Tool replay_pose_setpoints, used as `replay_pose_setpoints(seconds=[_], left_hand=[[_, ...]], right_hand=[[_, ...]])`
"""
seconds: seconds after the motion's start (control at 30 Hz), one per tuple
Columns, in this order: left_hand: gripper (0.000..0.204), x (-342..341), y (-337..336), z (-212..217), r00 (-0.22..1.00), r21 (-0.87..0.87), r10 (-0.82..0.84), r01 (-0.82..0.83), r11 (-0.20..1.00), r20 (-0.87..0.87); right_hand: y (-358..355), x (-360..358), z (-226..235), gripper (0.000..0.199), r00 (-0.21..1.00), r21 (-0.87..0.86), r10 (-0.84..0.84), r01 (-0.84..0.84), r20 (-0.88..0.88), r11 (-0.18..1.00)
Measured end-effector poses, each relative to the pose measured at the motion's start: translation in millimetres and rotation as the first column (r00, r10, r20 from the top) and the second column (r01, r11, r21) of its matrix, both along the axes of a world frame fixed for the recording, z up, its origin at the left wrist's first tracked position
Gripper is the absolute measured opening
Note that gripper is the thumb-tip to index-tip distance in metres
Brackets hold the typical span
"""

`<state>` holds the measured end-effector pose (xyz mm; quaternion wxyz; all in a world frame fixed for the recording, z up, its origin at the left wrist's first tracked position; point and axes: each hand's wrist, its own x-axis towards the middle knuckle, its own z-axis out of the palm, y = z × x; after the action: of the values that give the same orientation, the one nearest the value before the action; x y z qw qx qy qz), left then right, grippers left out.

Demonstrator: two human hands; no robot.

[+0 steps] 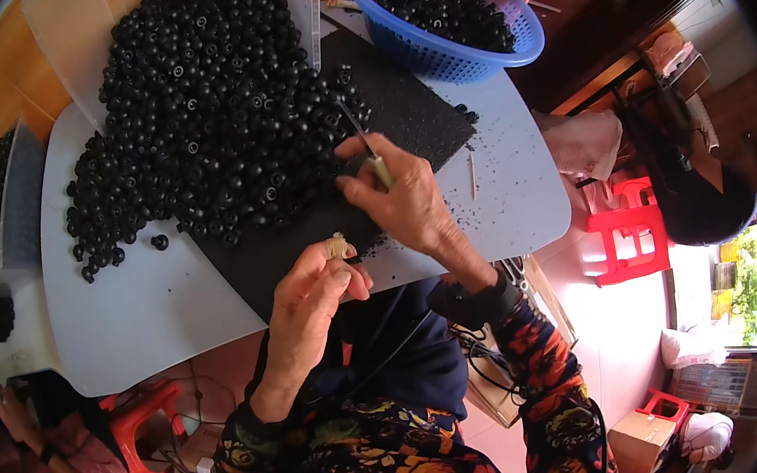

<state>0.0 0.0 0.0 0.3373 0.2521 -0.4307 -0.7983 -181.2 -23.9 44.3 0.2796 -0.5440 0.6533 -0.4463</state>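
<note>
A white table (151,312) fills most of my view, and on it lies a dark foam mat (420,108) running from the middle out toward the far right. Across the far left part of the mat and the tabletop spreads a big heap of small black beads (202,107), with one stray bead (159,242) lying apart on the bare white near its lower edge. Beyond the mat, at the far right corner, stands a blue plastic basket (504,27) with more black beads inside. A grey tray (17,215) with still more beads sits off the table's left edge.

My right hand (407,200) rests over the mat just beside the heap, its fingers closed around a thin metal pick (366,148) with a pale handle, the tip pointing up into the beads. My left hand (310,297) hovers at the near edge of the mat, thumb and forefinger pinched together on something small and dark; I cannot tell what it is, as the fingertips hide it
</note>
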Motion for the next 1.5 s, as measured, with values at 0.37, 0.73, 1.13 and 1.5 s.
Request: replay_pose_setpoints(seconds=[0.37,0.73,1.13,1.5], left_hand=[[0.028,-4.9,-3.1,6.6,1.000,0.051,0.017,-0.016,0.999,-0.023],[0.021,-11.6,3.3,18.1,0.997,0.013,0.069,-0.069,0.998,-0.043],[0.020,-10.4,8.9,13.8,1.000,-0.108,-0.021,0.020,0.994,-0.009],[0.021,-11.4,12.5,6.5,1.000,-0.067,-0.026,0.025,0.997,-0.013]], right_hand=[[-2.3,6.2,-22.1,0.027,0.992,-0.053,0.040,-0.047,-0.120,0.998],[78.8,34.5,-6.3,0.030,0.999,-0.180,0.045,-0.044,0.005,0.983],[116.5,30.8,-30.9,0.007,0.991,-0.070,-0.053,0.062,0.123,0.996],[120.2,28.0,-39.1,0.025,0.983,-0.182,0.036,-0.069,-0.180,0.981]])
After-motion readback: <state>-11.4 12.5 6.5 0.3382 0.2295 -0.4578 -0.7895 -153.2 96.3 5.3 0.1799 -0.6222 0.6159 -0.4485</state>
